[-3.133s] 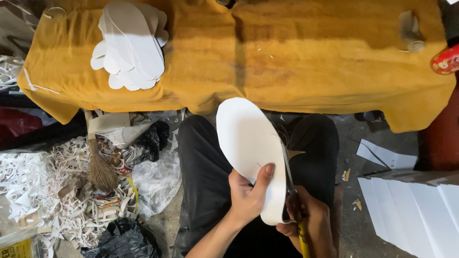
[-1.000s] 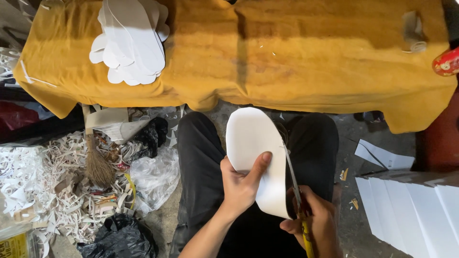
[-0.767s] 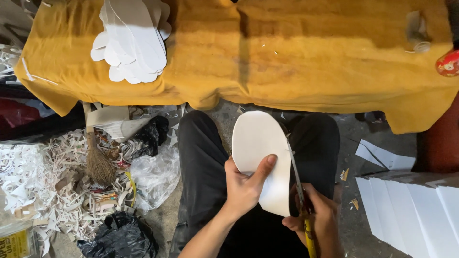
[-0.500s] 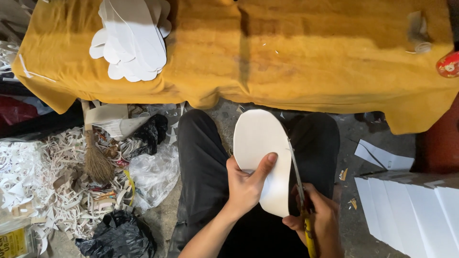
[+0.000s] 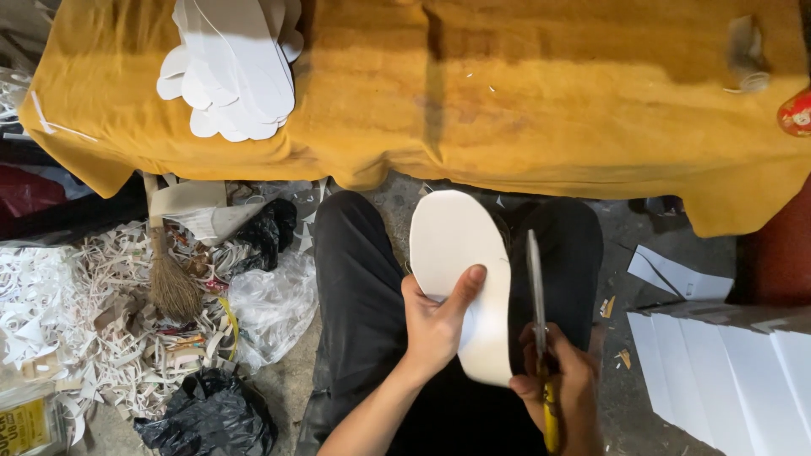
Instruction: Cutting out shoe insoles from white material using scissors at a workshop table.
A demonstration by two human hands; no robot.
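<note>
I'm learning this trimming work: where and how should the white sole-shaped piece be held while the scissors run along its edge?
Grip the white sole-shaped piece at its lower middle, coming from its left edge, as the left hand does: thumb on the face, fingers behind. It is flat and thin, and the scissors in the right hand lie along its right edge, so that side probably stays free.

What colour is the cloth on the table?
Mustard yellow: the cloth shows best in the head view.

A white sole-shaped cutout [image 5: 460, 270], flat and smooth with rounded ends, is held upright over the lap, its long axis running away from the body. Scissors [image 5: 537, 329] with a yellow handle are held along its right edge, blades pointing away.
</note>
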